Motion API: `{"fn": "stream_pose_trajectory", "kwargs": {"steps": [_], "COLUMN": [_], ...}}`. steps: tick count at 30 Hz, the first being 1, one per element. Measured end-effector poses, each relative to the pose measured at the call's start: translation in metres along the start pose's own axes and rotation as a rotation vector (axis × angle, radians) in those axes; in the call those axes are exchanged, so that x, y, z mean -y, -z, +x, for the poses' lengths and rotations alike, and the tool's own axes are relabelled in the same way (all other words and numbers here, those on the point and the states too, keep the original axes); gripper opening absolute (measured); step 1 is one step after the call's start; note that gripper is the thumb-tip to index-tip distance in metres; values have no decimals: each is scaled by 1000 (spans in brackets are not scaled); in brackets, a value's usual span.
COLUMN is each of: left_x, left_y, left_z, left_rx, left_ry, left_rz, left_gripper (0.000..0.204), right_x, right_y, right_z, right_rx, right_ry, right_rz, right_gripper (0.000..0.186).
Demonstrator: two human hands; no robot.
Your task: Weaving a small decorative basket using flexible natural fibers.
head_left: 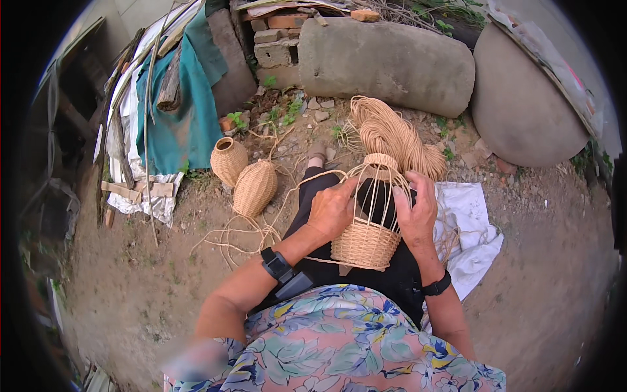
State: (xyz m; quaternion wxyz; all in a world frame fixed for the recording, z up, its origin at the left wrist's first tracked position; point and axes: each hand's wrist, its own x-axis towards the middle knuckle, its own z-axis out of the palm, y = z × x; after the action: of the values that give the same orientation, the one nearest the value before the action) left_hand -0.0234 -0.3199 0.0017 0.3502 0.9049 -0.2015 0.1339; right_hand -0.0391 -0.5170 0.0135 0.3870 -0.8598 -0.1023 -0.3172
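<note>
A partly woven wicker basket (366,243) sits across my lap. Its lower wall is tightly woven, while bare upright ribs run from it to a narrow woven collar (381,161). My left hand (333,210) is closed on the ribs at the basket's left, its fingertips partly hidden. A loose strand (287,199) trails leftward from there. On the other side, my right hand (418,212) is closed round the ribs, with thumb and fingers near the collar.
Two finished-looking woven vases (255,189) are on the ground at left, beside tangled strands (245,232). A thick coil of tan cord (392,130) lies ahead, near a white sack (467,228). Farther back are a concrete cylinder (385,62), a rounded grey slab (522,98) and a green cloth (176,124).
</note>
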Motion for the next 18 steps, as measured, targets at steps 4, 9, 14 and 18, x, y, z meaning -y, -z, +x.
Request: {"fn": "stream_pose_trajectory", "kwargs": {"steps": [4, 9, 14, 18], "left_x": [-20, -2, -14, 54], "left_y": [4, 23, 34, 90], "left_z": [1, -1, -6, -19], "left_rx": [4, 223, 204, 93], "left_ry": [-63, 316, 579, 581], "left_rz": [56, -630, -1450, -1307], "left_gripper": [41, 32, 37, 37], "right_x": [20, -9, -9, -12], "right_y": [-13, -17, -35, -28], "right_z": [5, 1, 2, 4], "right_rx": [148, 297, 223, 253], "right_ry": [96, -305, -303, -333], "right_rz": [-106, 239, 6, 66], "right_gripper": [49, 53, 56, 55]}}
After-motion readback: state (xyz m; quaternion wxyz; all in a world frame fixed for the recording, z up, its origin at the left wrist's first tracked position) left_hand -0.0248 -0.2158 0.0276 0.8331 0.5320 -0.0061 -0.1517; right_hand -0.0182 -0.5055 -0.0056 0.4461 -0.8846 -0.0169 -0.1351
